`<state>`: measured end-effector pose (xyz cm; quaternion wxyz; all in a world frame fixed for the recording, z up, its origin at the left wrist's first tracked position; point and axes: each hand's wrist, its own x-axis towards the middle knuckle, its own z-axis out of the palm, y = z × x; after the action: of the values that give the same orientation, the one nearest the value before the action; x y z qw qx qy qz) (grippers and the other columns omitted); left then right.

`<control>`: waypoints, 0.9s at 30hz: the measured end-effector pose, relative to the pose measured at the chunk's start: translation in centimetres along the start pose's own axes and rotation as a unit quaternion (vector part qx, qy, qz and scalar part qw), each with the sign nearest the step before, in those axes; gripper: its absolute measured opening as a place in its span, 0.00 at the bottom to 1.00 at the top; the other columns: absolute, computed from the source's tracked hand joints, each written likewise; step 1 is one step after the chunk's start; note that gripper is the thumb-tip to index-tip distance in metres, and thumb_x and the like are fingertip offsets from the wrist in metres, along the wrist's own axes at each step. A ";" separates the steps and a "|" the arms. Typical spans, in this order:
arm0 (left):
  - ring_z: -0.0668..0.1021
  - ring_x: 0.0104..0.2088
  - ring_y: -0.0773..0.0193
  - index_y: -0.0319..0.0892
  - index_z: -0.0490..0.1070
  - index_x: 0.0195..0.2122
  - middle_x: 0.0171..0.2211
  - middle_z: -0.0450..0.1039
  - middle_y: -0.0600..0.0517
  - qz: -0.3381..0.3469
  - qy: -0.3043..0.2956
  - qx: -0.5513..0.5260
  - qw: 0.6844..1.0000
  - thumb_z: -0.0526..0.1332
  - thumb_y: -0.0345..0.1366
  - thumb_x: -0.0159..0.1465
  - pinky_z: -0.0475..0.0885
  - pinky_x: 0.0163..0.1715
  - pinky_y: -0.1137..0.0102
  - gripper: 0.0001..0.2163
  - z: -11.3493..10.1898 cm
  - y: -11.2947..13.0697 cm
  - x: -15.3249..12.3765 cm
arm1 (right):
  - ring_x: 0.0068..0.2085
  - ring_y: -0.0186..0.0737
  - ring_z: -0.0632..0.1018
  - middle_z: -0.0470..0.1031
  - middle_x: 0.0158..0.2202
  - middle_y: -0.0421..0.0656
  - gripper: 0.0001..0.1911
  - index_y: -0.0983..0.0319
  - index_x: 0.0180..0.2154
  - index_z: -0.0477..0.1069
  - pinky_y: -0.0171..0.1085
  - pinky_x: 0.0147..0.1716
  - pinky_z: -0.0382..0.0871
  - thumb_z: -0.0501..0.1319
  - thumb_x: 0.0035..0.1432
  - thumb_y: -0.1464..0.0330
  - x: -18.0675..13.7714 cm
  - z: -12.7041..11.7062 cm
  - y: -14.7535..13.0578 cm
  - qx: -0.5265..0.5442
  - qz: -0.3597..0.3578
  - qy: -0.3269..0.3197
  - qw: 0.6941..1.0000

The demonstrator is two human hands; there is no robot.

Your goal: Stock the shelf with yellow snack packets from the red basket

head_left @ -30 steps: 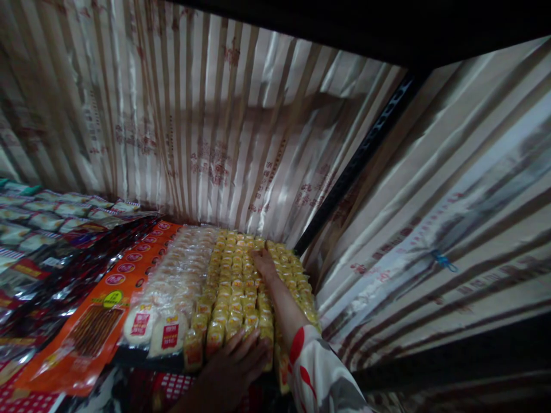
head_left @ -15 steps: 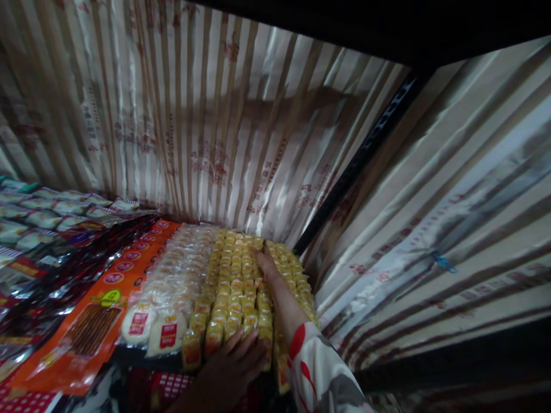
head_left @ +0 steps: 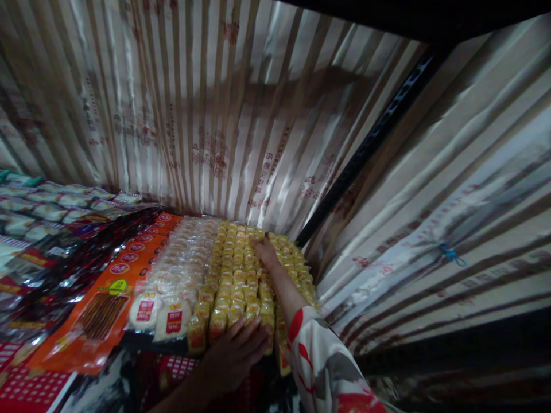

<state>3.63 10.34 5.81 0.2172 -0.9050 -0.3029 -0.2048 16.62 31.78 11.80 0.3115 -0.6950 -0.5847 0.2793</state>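
Rows of small yellow snack packets (head_left: 235, 275) fill a shelf between white round-cake packets (head_left: 172, 292) and a striped side wall. My right hand (head_left: 267, 254) reaches deep over the rows and rests flat on the packets near the back, its fingers spread. A white sleeve with a red pattern (head_left: 321, 358) covers that forearm. My left hand (head_left: 236, 353) presses against the front ends of the yellow rows at the shelf's edge, fingers apart, gripping nothing.
Orange packets with a sausage picture (head_left: 109, 287) lie left of the white cakes, and dark red and silver packets (head_left: 38, 246) beyond them. Striped shiny sheeting (head_left: 193, 115) lines the back. A dark metal upright (head_left: 365, 143) stands at the right rear corner.
The view has drifted slightly up and to the right. Both hands stay on the yellow packets in nearly the same places.
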 end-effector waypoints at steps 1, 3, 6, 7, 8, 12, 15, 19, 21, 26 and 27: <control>0.55 0.61 0.58 0.43 0.53 0.61 0.65 0.42 0.52 0.000 -0.001 0.000 1.000 0.48 0.39 0.66 0.47 0.59 0.62 0.22 0.0 0.0 0.0 | 0.46 0.43 0.73 0.73 0.45 0.50 0.21 0.66 0.47 0.67 0.39 0.47 0.63 0.52 0.56 0.59 -0.2 -0.4 -0.4 -0.014 -0.006 0.005 1.000; 0.55 0.61 0.57 0.42 0.52 0.61 0.65 0.41 0.52 0.001 -0.004 -0.005 1.000 0.47 0.38 0.66 0.47 0.59 0.61 0.22 0.2 0.1 -0.1 | 0.47 0.42 0.72 0.72 0.45 0.49 0.20 0.65 0.47 0.67 0.39 0.48 0.62 0.51 0.58 0.61 -0.9 -1.3 -1.1 -0.043 -0.028 0.013 0.999; 0.56 0.61 0.57 0.42 0.52 0.61 0.66 0.40 0.51 -0.004 -0.007 -0.018 1.000 0.48 0.37 0.66 0.47 0.59 0.61 0.22 0.4 0.2 -0.2 | 0.47 0.39 0.71 0.73 0.44 0.43 0.17 0.60 0.47 0.67 0.36 0.47 0.61 0.50 0.58 0.63 -2.3 -3.2 -1.6 -0.080 -0.061 0.017 0.995; 0.57 0.61 0.56 0.42 0.53 0.61 0.65 0.41 0.51 -0.005 -0.008 -0.021 1.000 0.48 0.36 0.65 0.48 0.59 0.60 0.22 0.4 0.2 -0.2 | 0.47 0.39 0.71 0.73 0.44 0.43 0.16 0.59 0.46 0.67 0.36 0.47 0.61 0.49 0.59 0.63 -2.8 -4.0 -1.5 -0.093 -0.066 0.016 0.993; 0.57 0.60 0.56 0.42 0.53 0.61 0.65 0.41 0.52 -0.004 -0.008 -0.024 1.000 0.48 0.35 0.65 0.48 0.59 0.60 0.22 0.4 0.2 -0.1 | 0.46 0.40 0.72 0.73 0.44 0.43 0.16 0.59 0.46 0.68 0.36 0.47 0.61 0.49 0.59 0.64 -3.4 -4.7 -1.4 -0.107 -0.069 0.014 0.992; 0.57 0.61 0.57 0.43 0.53 0.61 0.64 0.47 0.53 -0.006 -0.010 -0.037 0.999 0.49 0.31 0.64 0.48 0.59 0.60 0.23 0.2 0.2 -0.1 | 0.44 0.44 0.73 0.75 0.40 0.44 0.12 0.59 0.40 0.72 0.38 0.45 0.62 0.53 0.57 0.67 -6.1 -7.1 0.1 -0.167 -0.066 -0.022 0.983; 0.56 0.61 0.58 0.43 0.53 0.61 0.64 0.47 0.53 -0.014 -0.017 -0.049 0.999 0.49 0.30 0.62 0.47 0.60 0.60 0.24 0.3 0.4 -0.2 | 0.42 0.46 0.74 0.76 0.38 0.45 0.11 0.58 0.39 0.74 0.39 0.42 0.62 0.56 0.53 0.68 -7.8 -7.7 1.0 -0.202 -0.062 -0.054 0.976; 0.53 0.62 0.58 0.43 0.52 0.61 0.65 0.45 0.53 -0.018 -0.015 -0.047 0.999 0.49 0.28 0.61 0.46 0.61 0.59 0.25 0.5 0.7 -0.5 | 0.42 0.49 0.75 0.76 0.38 0.47 0.12 0.58 0.38 0.74 0.40 0.42 0.62 0.60 0.49 0.68 -8.6 -7.1 1.0 -0.234 -0.055 -0.076 0.968; 0.53 0.62 0.59 0.43 0.52 0.61 0.64 0.46 0.53 -0.019 -0.012 -0.042 0.999 0.49 0.28 0.61 0.45 0.61 0.59 0.25 0.6 0.7 -0.5 | 0.42 0.52 0.75 0.76 0.37 0.49 0.10 0.59 0.35 0.75 0.42 0.41 0.63 0.61 0.48 0.67 -8.4 -6.6 0.8 -0.245 -0.044 -0.077 0.965; 0.55 0.62 0.58 0.43 0.52 0.61 0.64 0.48 0.54 -0.012 -0.002 -0.032 0.999 0.47 0.33 0.64 0.45 0.61 0.60 0.22 0.7 0.5 -0.6 | 0.42 0.51 0.75 0.76 0.34 0.49 0.06 0.59 0.29 0.74 0.42 0.41 0.64 0.64 0.45 0.66 -7.6 -5.7 0.3 -0.237 -0.025 -0.071 0.969; 0.55 0.62 0.58 0.43 0.52 0.61 0.64 0.48 0.54 -0.010 0.001 -0.030 0.999 0.47 0.34 0.65 0.45 0.61 0.60 0.22 0.6 0.5 -0.6 | 0.42 0.50 0.75 0.76 0.34 0.48 0.06 0.59 0.29 0.74 0.42 0.42 0.63 0.64 0.45 0.66 -7.5 -5.5 0.2 -0.228 -0.024 -0.066 0.971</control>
<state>3.66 10.05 4.85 0.1880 -0.9079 -0.3056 -0.2168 19.69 23.74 15.37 0.1119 -0.7135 -0.6689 0.1759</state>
